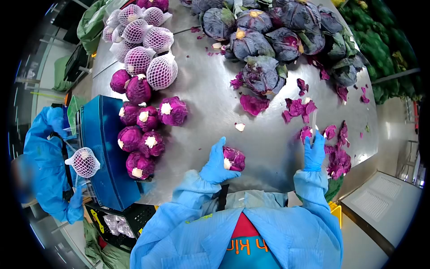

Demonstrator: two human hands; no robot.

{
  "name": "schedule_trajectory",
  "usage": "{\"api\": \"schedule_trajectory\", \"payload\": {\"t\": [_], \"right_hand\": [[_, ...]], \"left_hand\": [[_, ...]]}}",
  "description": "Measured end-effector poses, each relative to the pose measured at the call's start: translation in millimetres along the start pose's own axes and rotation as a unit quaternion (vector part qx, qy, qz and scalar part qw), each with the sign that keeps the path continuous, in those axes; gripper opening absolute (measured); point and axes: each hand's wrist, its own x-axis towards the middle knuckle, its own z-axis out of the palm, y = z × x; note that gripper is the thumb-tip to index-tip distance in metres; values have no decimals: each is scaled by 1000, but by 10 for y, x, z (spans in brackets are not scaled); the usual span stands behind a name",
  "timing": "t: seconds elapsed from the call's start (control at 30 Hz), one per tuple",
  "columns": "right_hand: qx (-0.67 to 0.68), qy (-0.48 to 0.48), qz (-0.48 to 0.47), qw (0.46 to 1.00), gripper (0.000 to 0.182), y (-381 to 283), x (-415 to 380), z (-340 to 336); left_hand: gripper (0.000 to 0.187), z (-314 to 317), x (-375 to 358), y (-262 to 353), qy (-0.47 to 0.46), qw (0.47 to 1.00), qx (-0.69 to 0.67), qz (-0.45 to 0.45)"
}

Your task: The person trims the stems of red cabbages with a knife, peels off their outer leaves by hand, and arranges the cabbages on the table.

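Note:
My left hand [216, 162], in a blue glove, cups the left side of a small trimmed red cabbage [236, 158] near the table's front edge. A pale cut patch shows on that cabbage. My right hand [315, 152], also gloved, is closed around what looks like a knife, its narrow blade [314, 119] pointing away from me; the handle is hidden. Purple leaf scraps [339, 162] lie to the right of this hand, and a torn leaf piece [305, 132] is by its fingertips. A white stem chip [239, 127] rests ahead of my left hand.
Untrimmed red cabbages [260, 71] are heaped at the back of the metal table [201, 121]. Peeled cabbages [150, 143] and net-wrapped ones [162, 71] stand at left. Beyond a blue box [109, 152], a co-worker's sleeve [42, 157] is near a netted cabbage [83, 162].

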Motion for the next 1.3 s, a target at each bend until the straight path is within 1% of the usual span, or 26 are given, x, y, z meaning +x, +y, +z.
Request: {"api": "schedule_trajectory", "payload": {"t": [0.03,0.07,0.1,0.13,0.17,0.2,0.27,0.3,0.33,0.37,0.47,0.53,0.57,0.73,0.77,0.83,0.87,0.93,0.97,1.03,1.07,1.13,1.17,1.23,1.27,1.3], "right_hand": [[18,-38,22,999,34,-97,9,-40],[105,-126,-10,986,27,-250,-49,-16],[167,-227,-12,959,27,-443,-121,65],[202,-319,-69,923,34,-683,-151,114],[236,-367,-98,894,43,-866,-198,228],[272,-419,-107,860,48,-1117,-177,235],[298,-458,-156,822,48,-1229,-228,444],[312,-477,-182,801,48,-1238,-260,561],[316,-485,-185,794,49,-1212,-271,626],[295,-479,-185,806,50,-1186,-286,646],[229,-466,-177,836,51,-1156,-346,587],[190,-464,-169,849,53,-1171,-377,536],[193,-457,-168,852,54,-1169,-388,529],[189,-424,-144,874,54,-1181,-454,528],[183,-418,-166,874,54,-1170,-446,533],[169,-406,-210,873,53,-1131,-432,544],[161,-419,-213,868,50,-1111,-421,536],[146,-446,-221,855,45,-1062,-389,523],[179,-455,-219,844,43,-1017,-384,546],[242,-471,-210,822,40,-925,-380,577],[241,-472,-201,824,39,-879,-386,551],[238,-472,-183,829,36,-850,-384,410],[248,-469,-150,834,35,-785,-391,336],[266,-463,-86,841,32,-567,-398,158],[217,-418,-57,881,30,-377,-389,108],[165,-369,-28,914,30,-206,-362,71]], "left_hand": [[123,27,29,-73,-21,1000,-14,-17],[126,56,47,-130,-42,998,-27,-32],[124,45,58,-85,-42,999,-4,-22],[122,23,59,-8,-42,999,20,-11],[120,14,59,38,-40,998,43,-1],[119,27,61,45,-51,999,9,-3],[115,45,41,36,-68,996,-54,-11],[114,86,18,-52,-62,994,-86,-5],[112,145,6,-158,-56,991,-118,2],[110,195,-3,-266,-49,987,-153,12],[110,143,6,-192,-51,997,-54,10],[111,97,26,-170,-74,996,-49,27],[111,75,37,-152,-86,995,-45,35],[111,-23,49,-7,-85,991,-100,24],[111,-24,57,0,-89,990,-105,19],[109,18,51,-65,-89,991,-85,45],[108,33,47,-90,-89,992,-74,58],[108,22,71,-5,-83,994,-8,67],[108,11,79,41,-81,994,26,71],[107,1,67,98,-75,996,-35,40],[107,-1,65,108,-73,995,-65,26],[108,3,79,97,-48,996,-67,-36],[108,8,90,91,-35,995,-68,-66],[109,13,95,150,-15,993,-68,-99],[110,22,84,173,-4,991,-70,-117],[111,23,70,169,-8,992,-68,-110]]}}
